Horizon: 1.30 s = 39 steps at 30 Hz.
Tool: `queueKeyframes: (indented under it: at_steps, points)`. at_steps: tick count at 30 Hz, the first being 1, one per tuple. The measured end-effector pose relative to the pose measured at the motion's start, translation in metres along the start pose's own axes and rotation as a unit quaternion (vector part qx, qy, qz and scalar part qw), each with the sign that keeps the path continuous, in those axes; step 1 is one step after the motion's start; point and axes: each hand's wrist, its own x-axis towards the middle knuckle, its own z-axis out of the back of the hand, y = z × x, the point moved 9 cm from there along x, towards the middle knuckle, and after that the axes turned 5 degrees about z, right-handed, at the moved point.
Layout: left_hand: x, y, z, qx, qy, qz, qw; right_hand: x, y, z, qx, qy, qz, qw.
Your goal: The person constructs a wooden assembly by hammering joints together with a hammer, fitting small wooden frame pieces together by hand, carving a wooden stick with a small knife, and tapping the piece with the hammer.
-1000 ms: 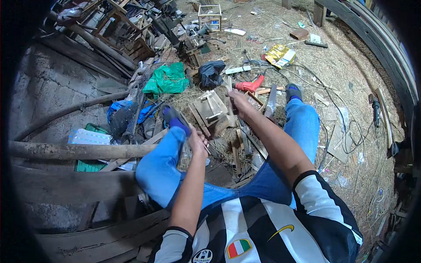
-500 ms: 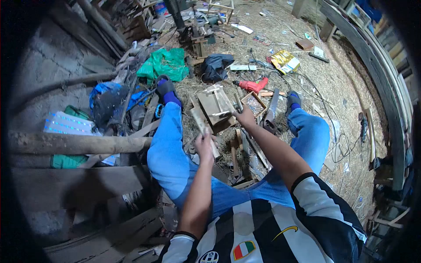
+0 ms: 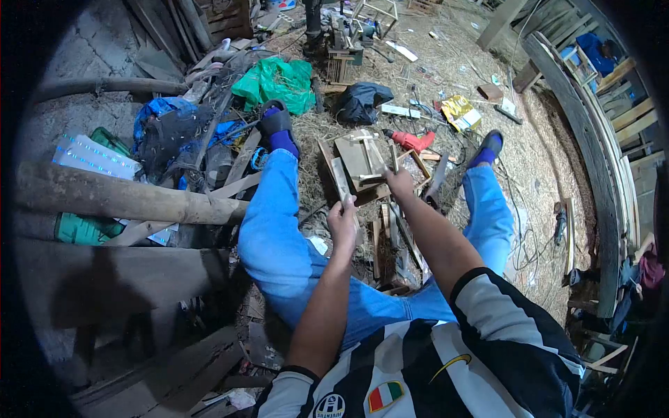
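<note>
My left hand (image 3: 341, 221) is closed around a flat, pale wooden strip (image 3: 340, 178), which points up and away from me between my legs. My right hand (image 3: 400, 184) is closed on a slim tool or stick (image 3: 395, 159) whose kind I cannot make out; part of it is hidden by the fingers. Just beyond both hands lies a wooden board (image 3: 354, 152) with narrow strips across it, on a low block or box. Right beside it, partly behind my right hand, is a shallow wooden tray (image 3: 418, 167).
A red power drill (image 3: 412, 141) lies past the tray, near a black plastic bag (image 3: 364, 102). Further left is a green plastic bag (image 3: 277, 85). A yellow packet (image 3: 460, 113) and cords lie to the right. A thick wooden pole (image 3: 132, 195) juts in from the left.
The view has shifted, so the scene sits lower left to right differently. My left hand and its strip are closer to the board's near edge; both hands keep their hold.
</note>
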Motion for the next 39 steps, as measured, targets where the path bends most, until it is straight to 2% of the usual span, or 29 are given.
queueKeyframes:
  at_steps: [2,3,4,5,6,7,8,10,11,12,14,15,16,18,20,26,30,32,33,34,36,38,39]
  points:
    - [0.004,0.007,0.002,-0.051,-0.028,0.012,0.998,0.0,-0.02,0.005,0.017,-0.045,-0.097,0.994]
    - [0.01,0.014,0.008,-0.047,-0.051,0.021,0.997,0.0,-0.028,0.009,0.023,-0.089,-0.065,0.994]
    - [0.019,0.024,0.016,-0.043,-0.076,0.026,0.996,0.004,-0.037,0.012,0.019,-0.085,-0.067,0.994]
    - [0.026,0.031,0.024,-0.051,-0.096,0.016,0.994,0.008,-0.048,0.012,-0.01,-0.061,-0.081,0.995]
    - [0.026,0.029,0.032,-0.004,-0.139,0.033,0.99,0.012,-0.059,0.009,-0.036,-0.037,-0.094,0.994]
    - [0.035,0.039,0.041,-0.003,-0.145,0.045,0.988,0.014,-0.065,0.008,-0.028,-0.027,-0.046,0.998]
    - [0.042,0.05,0.05,0.001,-0.15,0.057,0.987,0.016,-0.08,0.003,-0.023,-0.022,-0.053,0.998]
    - [0.049,0.06,0.052,-0.01,-0.158,0.079,0.984,0.018,-0.115,-0.024,-0.021,0.083,-0.077,0.993]
    - [0.056,0.062,0.049,-0.008,-0.168,0.084,0.982,0.018,-0.128,-0.038,0.027,0.123,-0.076,0.989]
    - [0.064,0.064,0.045,-0.006,-0.176,0.088,0.98,0.012,-0.135,-0.041,0.025,0.12,-0.116,0.986]
    - [0.08,0.08,0.04,0.036,-0.175,0.117,0.977,0.006,-0.12,-0.037,0.009,0.144,-0.086,0.986]
    - [0.087,0.09,0.034,0.051,-0.15,0.138,0.978,0.002,-0.119,-0.041,0.1,0.14,-0.072,0.982]
    - [0.092,0.097,0.028,0.065,-0.124,0.159,0.977,0.0,-0.122,-0.043,0.106,0.137,-0.079,0.982]
    - [0.103,0.112,0.026,0.044,-0.104,0.161,0.98,0.001,-0.115,-0.036,0.057,0.09,-0.033,0.994]
    - [0.104,0.111,0.032,0.04,-0.123,0.117,0.985,-0.006,-0.118,-0.033,0.052,0.089,-0.07,0.992]
    - [0.076,0.095,0.024,0.103,-0.131,0.129,0.977,-0.021,-0.132,-0.039,0.072,0.09,-0.077,0.99]
    - [0.071,0.101,0.029,0.071,-0.137,0.121,0.981,-0.017,-0.13,-0.032,0.084,0.079,-0.036,0.993]
    - [0.075,0.102,0.036,0.046,-0.128,0.078,0.988,-0.013,-0.13,-0.024,0.048,0.088,-0.025,0.995]
    - [0.078,0.106,0.042,0.044,-0.125,0.076,0.988,-0.018,-0.123,-0.004,0.051,0.0,-0.003,0.999]
    - [0.079,0.106,0.049,0.055,-0.132,0.076,0.987,-0.017,-0.116,0.005,0.05,-0.003,0.001,0.999]
    - [0.078,0.1,0.05,0.063,-0.139,0.074,0.986,-0.021,-0.126,0.001,0.252,0.054,-0.152,0.954]
    - [0.065,0.072,0.03,0.053,-0.146,0.088,0.984,-0.014,-0.11,0.013,0.257,0.027,-0.128,0.958]
    - [0.065,0.062,0.019,0.039,-0.13,0.075,0.988,-0.007,-0.085,0.03,0.191,0.017,-0.077,0.978]
